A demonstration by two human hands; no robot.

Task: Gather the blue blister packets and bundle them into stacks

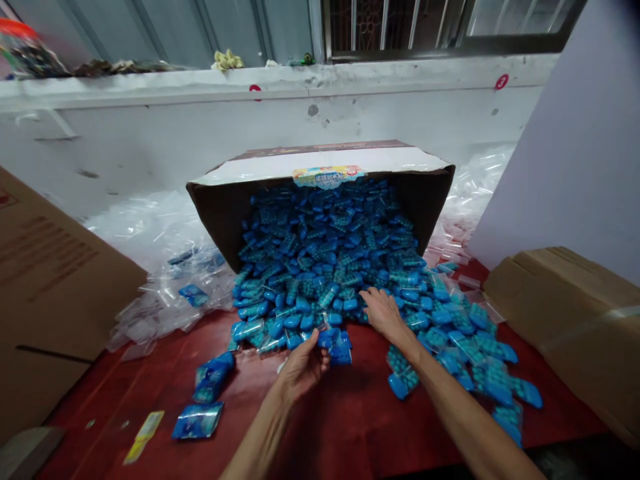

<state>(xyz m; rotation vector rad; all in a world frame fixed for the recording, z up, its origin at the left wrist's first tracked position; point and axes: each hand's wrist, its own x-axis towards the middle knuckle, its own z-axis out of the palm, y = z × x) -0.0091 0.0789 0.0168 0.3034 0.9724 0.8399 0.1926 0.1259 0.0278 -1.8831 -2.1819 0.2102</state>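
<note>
An open cardboard box lies on its side, and small clear packs with blue caps and teal beads spill out of it onto the red tabletop. My left hand is at the front of the pile, its thumb and fingers closed at the edge of a shiny blue pouch. My right hand reaches to the front of the pile, fingers bent against the packs; what its fingertips touch is too small to tell. More blue pouches lie at the left.
Clear plastic sleeves are heaped left of the box, and more behind its right side. Large cardboard boxes stand at the left and right. A yellow-and-white strip lies at the front left.
</note>
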